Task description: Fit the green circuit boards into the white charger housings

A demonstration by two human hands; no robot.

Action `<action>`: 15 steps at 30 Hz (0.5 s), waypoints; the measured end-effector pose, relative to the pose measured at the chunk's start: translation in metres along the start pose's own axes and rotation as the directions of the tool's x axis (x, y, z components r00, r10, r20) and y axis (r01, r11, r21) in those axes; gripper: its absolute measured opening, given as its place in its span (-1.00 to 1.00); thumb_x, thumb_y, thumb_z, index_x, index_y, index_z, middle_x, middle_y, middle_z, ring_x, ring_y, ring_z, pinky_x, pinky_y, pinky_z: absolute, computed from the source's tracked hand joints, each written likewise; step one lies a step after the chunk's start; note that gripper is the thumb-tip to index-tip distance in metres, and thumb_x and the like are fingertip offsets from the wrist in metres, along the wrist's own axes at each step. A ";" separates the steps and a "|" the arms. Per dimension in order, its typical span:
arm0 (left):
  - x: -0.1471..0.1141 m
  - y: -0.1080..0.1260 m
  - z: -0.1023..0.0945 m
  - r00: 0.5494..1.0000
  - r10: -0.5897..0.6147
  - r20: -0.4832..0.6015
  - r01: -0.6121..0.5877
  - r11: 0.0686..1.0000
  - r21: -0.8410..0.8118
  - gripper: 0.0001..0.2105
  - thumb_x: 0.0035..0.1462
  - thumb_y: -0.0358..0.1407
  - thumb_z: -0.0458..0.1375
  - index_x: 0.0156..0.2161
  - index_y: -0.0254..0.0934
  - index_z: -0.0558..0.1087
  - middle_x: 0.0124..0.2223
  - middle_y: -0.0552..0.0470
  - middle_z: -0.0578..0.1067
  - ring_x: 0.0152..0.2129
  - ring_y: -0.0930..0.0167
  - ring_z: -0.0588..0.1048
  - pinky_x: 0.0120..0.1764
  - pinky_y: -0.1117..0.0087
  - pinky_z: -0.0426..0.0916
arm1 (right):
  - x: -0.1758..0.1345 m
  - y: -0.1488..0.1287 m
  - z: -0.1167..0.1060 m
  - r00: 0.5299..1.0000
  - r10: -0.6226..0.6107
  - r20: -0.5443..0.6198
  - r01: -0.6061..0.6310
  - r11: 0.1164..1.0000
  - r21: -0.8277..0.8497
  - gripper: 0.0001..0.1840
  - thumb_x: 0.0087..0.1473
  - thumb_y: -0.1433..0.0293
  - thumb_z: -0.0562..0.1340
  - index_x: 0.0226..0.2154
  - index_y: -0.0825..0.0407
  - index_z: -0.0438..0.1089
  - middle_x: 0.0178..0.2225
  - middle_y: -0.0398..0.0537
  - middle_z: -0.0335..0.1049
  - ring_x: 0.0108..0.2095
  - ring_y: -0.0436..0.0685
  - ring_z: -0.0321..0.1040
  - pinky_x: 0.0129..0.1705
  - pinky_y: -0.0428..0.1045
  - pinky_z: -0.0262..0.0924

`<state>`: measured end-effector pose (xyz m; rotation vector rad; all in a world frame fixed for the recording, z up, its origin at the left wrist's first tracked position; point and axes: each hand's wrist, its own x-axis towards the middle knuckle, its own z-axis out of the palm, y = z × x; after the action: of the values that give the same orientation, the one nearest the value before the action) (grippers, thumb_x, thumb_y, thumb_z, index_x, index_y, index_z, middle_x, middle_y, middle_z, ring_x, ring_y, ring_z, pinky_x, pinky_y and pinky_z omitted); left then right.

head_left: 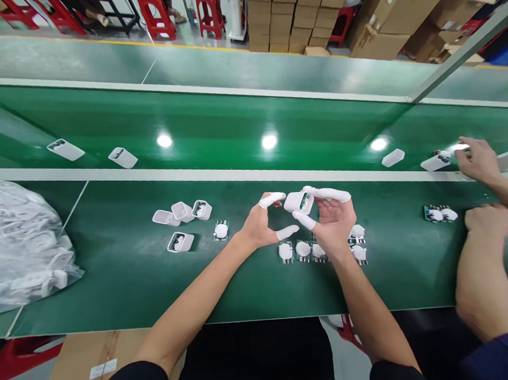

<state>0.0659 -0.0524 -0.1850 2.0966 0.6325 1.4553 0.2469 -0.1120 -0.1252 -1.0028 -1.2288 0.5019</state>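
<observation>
Head view: my right hand (335,219) has its white-capped thumb and index finger clamped on a white housing (295,202), its open end towards my right palm. My left hand (258,224) holds thumb and index finger apart beside its other end; whether they touch it I cannot tell. Circuit boards (286,252) lie just nearer me than my fingers, and four more housings (183,212) lie left of my left fingers.

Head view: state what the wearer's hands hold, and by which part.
The right hand holds a white housing by its sides, near the open end. Whether the left hand touches it is unclear.
</observation>
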 end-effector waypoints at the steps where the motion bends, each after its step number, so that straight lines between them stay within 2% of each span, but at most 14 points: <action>1: 0.000 -0.001 0.000 0.999 0.049 0.004 -0.049 0.999 0.017 -0.21 0.19 -0.07 0.48 0.39 -0.23 0.27 0.04 -0.15 0.58 -0.15 0.22 0.66 -0.10 0.14 0.64 | 0.000 -0.003 -0.001 1.000 -0.029 0.011 0.029 1.000 -0.008 -0.27 -0.07 0.32 0.72 0.11 -0.11 0.50 0.02 0.05 0.70 0.10 0.34 0.71 0.18 0.26 0.67; 5: 0.000 -0.006 0.001 0.982 0.189 -0.015 -0.187 0.978 0.093 -0.37 0.32 -0.12 0.37 0.38 -0.21 0.30 0.04 -0.17 0.60 -0.11 0.20 0.70 -0.14 0.19 0.65 | -0.005 -0.011 -0.002 0.990 -0.110 0.083 0.115 0.991 -0.069 -0.29 -0.04 0.31 0.72 0.11 -0.12 0.50 -0.01 0.02 0.71 0.09 0.36 0.72 0.14 0.29 0.70; 9: -0.003 -0.011 0.002 0.983 0.183 -0.023 -0.177 0.973 0.151 -0.48 0.42 -0.06 0.26 0.34 -0.24 0.34 0.02 -0.20 0.63 -0.12 0.21 0.71 -0.16 0.20 0.66 | -0.013 -0.006 -0.002 0.981 -0.140 0.133 0.152 0.985 -0.085 -0.29 0.02 0.30 0.68 0.16 -0.17 0.47 0.01 0.01 0.71 0.12 0.36 0.70 0.09 0.31 0.72; 15: -0.004 -0.012 0.001 0.984 0.175 -0.022 -0.168 0.969 0.183 -0.51 0.46 0.04 0.20 0.27 -0.26 0.40 -0.02 -0.18 0.64 -0.15 0.25 0.70 -0.20 0.23 0.64 | -0.012 -0.005 -0.001 0.972 -0.177 0.154 0.187 0.981 -0.054 -0.24 0.05 0.38 0.67 0.23 -0.22 0.46 0.07 -0.01 0.70 -0.02 0.28 0.73 0.04 0.26 0.72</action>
<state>0.0648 -0.0456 -0.1956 2.3179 0.6314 1.5872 0.2430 -0.1242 -0.1269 -0.9111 -1.4647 0.3986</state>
